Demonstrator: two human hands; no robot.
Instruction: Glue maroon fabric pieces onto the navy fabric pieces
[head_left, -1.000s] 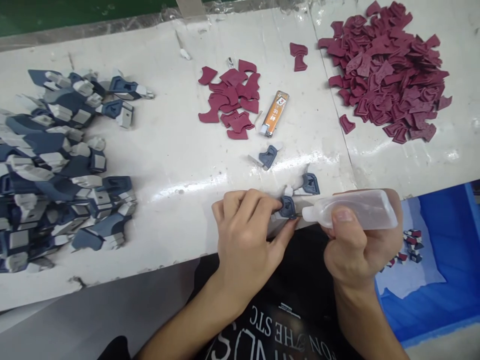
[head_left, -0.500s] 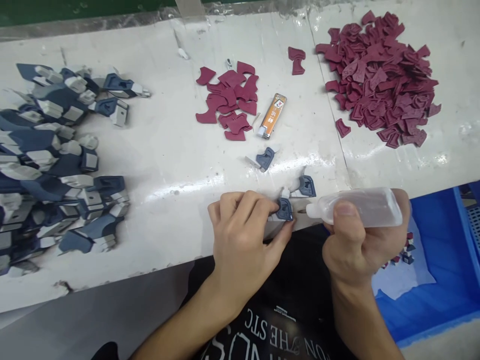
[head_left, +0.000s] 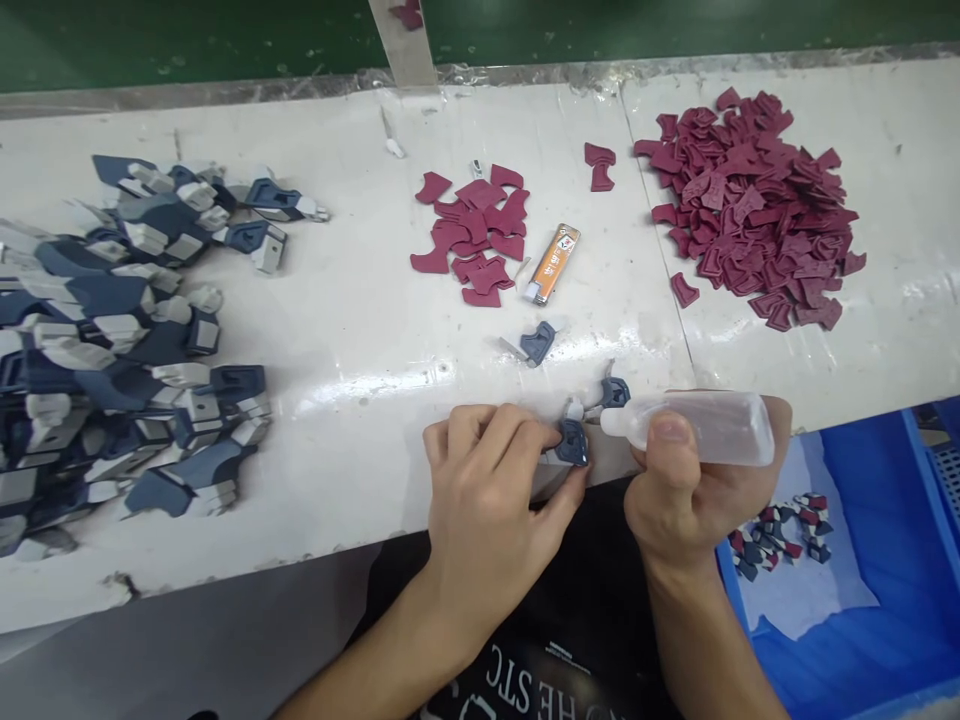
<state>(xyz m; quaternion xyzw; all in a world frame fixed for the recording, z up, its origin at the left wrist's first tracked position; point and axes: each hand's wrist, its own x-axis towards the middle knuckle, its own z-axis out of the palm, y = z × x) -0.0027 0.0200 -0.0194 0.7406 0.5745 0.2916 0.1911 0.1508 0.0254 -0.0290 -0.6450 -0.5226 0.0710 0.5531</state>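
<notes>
My left hand (head_left: 495, 480) pinches a small blue and grey plastic part (head_left: 571, 443) at the near edge of the white table (head_left: 352, 340). My right hand (head_left: 686, 490) grips a clear squeeze bottle (head_left: 694, 425) lying sideways, its nozzle pointing left just beside that part. Two more blue parts lie close by on the table, one (head_left: 613, 392) right behind the nozzle and one (head_left: 535, 343) farther back.
A large heap of blue and grey parts (head_left: 112, 330) fills the left side. A small group of maroon pieces (head_left: 476, 235) and an orange lighter (head_left: 553, 264) lie mid-table, a big maroon heap (head_left: 754, 205) at back right. A blue bin (head_left: 862, 560) with finished pieces sits at lower right.
The bottle has shifted left, bringing its nozzle closer to the held part. The view has tilted so the table sits lower in frame. My left hand keeps its pinch.
</notes>
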